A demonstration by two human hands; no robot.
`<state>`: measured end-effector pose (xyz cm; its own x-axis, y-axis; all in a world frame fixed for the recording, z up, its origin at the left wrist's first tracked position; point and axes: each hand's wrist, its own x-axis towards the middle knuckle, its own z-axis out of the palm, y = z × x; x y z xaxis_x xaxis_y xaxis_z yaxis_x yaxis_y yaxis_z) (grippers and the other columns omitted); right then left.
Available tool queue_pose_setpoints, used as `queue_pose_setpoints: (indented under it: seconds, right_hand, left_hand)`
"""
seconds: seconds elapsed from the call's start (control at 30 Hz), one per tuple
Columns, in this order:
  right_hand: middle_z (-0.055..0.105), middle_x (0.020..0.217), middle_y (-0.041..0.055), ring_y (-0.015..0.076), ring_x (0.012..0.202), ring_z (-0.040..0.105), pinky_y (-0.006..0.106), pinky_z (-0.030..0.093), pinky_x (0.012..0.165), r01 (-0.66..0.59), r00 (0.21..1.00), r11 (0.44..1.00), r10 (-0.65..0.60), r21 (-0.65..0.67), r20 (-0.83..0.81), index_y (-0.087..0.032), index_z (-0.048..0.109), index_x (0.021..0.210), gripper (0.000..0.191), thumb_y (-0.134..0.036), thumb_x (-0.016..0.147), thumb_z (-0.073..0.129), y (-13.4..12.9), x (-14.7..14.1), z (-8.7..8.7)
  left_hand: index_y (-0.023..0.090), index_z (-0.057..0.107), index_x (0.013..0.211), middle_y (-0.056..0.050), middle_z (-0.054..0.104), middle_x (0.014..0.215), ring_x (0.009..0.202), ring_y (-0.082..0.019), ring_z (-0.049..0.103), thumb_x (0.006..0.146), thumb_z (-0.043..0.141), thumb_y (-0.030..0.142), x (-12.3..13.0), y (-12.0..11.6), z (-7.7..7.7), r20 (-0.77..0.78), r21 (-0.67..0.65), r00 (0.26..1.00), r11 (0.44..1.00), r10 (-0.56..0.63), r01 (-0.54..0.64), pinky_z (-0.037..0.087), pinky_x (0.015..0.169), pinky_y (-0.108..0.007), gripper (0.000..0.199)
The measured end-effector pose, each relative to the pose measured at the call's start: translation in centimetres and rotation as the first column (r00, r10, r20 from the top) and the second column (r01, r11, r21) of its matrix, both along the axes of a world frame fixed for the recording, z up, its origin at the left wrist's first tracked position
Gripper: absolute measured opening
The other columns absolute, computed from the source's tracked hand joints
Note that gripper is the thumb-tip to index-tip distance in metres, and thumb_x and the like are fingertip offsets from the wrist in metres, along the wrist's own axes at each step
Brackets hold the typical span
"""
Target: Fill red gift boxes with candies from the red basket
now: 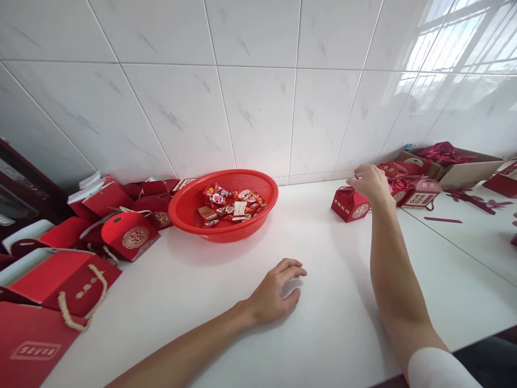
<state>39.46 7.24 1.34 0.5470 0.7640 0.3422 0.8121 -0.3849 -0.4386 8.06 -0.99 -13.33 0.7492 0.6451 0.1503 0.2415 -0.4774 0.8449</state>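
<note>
My left hand rests on the white table, its fingers loosely curved and thumb apart, with nothing in it. Out to the far right, my right hand is over a small red gift box with gold lettering. A bit of red, seemingly the box's cord, shows between its pinched fingertips; the far fingers are partly hidden. The box sits upright on the table. Ahead of my left hand stands a red plastic basket with several wrapped sweets inside.
Open red gift boxes crowd the left side, some with rope handles. More red boxes stand beyond my right hand. A cardboard box holds dark red ribbons; ribbon pieces lie before it. The tiled wall borders the table.
</note>
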Motion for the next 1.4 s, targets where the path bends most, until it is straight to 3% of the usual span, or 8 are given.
queue_pose_setpoints:
  seconds: [0.07, 0.13, 0.33, 0.53, 0.8, 0.97, 1.13, 1.4]
  right_hand:
    - [0.071, 0.118, 0.0140, 0.0313, 0.114, 0.063, 0.040, 0.053, 0.087, -0.087, 0.995, 0.986, 0.093, -0.143, 0.037, -0.018, 0.066, 0.127, 0.039, -0.030, 0.090, 0.060, -0.7, -2.4, 0.7]
    - [0.071, 0.120, 0.0131, 0.0276, 0.110, 0.066, 0.037, 0.053, 0.086, -0.171, 0.969, 0.893, 0.230, -0.416, 0.095, -0.021, 0.062, 0.132, 0.039, -0.035, 0.097, 0.053, -1.1, -4.7, 0.2]
    - [0.072, 0.113, 0.0216, 0.0325, 0.106, 0.070, 0.039, 0.052, 0.082, -0.086, 0.974, 0.772, 0.197, -0.630, 0.108, -0.013, 0.072, 0.112, 0.026, -0.013, 0.089, 0.062, -1.5, -6.6, -5.7]
    - [0.062, 0.135, 0.0237, 0.0326, 0.129, 0.055, 0.039, 0.046, 0.095, -0.062, 0.969, 0.828, 0.182, -0.557, 0.164, -0.010, 0.060, 0.132, 0.038, -0.014, 0.097, 0.048, -1.3, -5.1, -8.7]
    - [0.062, 0.128, 0.0280, 0.0356, 0.115, 0.057, 0.042, 0.042, 0.088, -0.077, 0.960, 0.914, 0.177, -0.397, 0.219, -0.007, 0.063, 0.124, 0.035, -0.017, 0.098, 0.042, -1.0, -4.9, -11.1]
    - [0.065, 0.123, 0.0220, 0.0325, 0.111, 0.057, 0.041, 0.040, 0.088, -0.216, 0.918, 0.935, 0.292, -0.281, 0.269, -0.012, 0.068, 0.116, 0.032, -0.019, 0.101, 0.041, -1.4, -5.8, -12.4]
    - [0.069, 0.105, 0.0173, 0.0272, 0.095, 0.060, 0.037, 0.038, 0.084, -0.468, 0.811, 0.866, 0.500, -0.178, 0.304, -0.013, 0.070, 0.105, 0.031, -0.018, 0.101, 0.040, -2.0, -8.6, -13.4]
    - [0.065, 0.078, 0.0076, 0.0201, 0.074, 0.058, 0.032, 0.036, 0.076, -0.776, 0.559, 0.623, 0.749, -0.094, 0.355, -0.017, 0.067, 0.085, 0.026, -0.016, 0.099, 0.045, -3.9, -12.9, -15.6]
  left_hand:
    - [0.021, 0.066, 0.122, -0.012, 0.058, 0.135, 0.117, -0.026, 0.063, 0.086, 0.058, 0.016, 0.0, 0.0, -0.1, -0.007, 0.006, 1.000, 1.000, 0.006, -0.006, 0.059, 0.093, -0.039, 0.038]
    - [0.021, 0.066, 0.122, -0.012, 0.058, 0.136, 0.119, -0.026, 0.063, 0.086, 0.058, 0.016, -0.1, 0.0, -0.1, -0.014, 0.013, 1.000, 1.000, 0.004, -0.004, 0.059, 0.092, -0.038, 0.037]
    - [0.020, 0.065, 0.123, -0.013, 0.057, 0.137, 0.117, -0.026, 0.063, 0.087, 0.056, 0.017, -0.1, 0.2, 0.0, -0.039, 0.029, 0.999, 0.999, -0.026, 0.027, 0.061, 0.088, -0.037, 0.038]
    - [0.020, 0.065, 0.123, -0.013, 0.058, 0.136, 0.118, -0.026, 0.063, 0.085, 0.056, 0.016, 0.0, 0.3, -0.2, -0.029, 0.036, 0.999, 0.999, -0.018, 0.020, 0.061, 0.086, -0.035, 0.038]
    - [0.020, 0.066, 0.123, -0.013, 0.057, 0.138, 0.110, -0.025, 0.065, 0.087, 0.056, 0.018, -0.1, 0.2, 0.1, -0.064, 0.048, 0.998, 0.999, -0.015, 0.018, 0.061, 0.071, -0.030, 0.038]
    - [0.020, 0.066, 0.121, -0.012, 0.060, 0.135, 0.109, -0.023, 0.066, 0.086, 0.057, 0.015, 0.1, 0.3, 0.0, -0.028, 0.109, 0.999, 0.994, -0.026, 0.029, 0.061, 0.087, -0.037, 0.037]
    - [0.019, 0.067, 0.119, -0.013, 0.061, 0.134, 0.114, -0.024, 0.066, 0.085, 0.060, 0.016, 0.2, 0.1, -0.4, 0.040, 0.167, 0.998, 0.985, -0.040, 0.032, 0.056, 0.102, -0.040, 0.035]
    - [0.017, 0.072, 0.111, -0.011, 0.067, 0.125, 0.104, -0.021, 0.070, 0.085, 0.061, 0.016, 0.5, 0.1, -1.0, 0.106, 0.199, 0.994, 0.980, -0.008, -0.014, 0.058, 0.096, -0.037, 0.028]
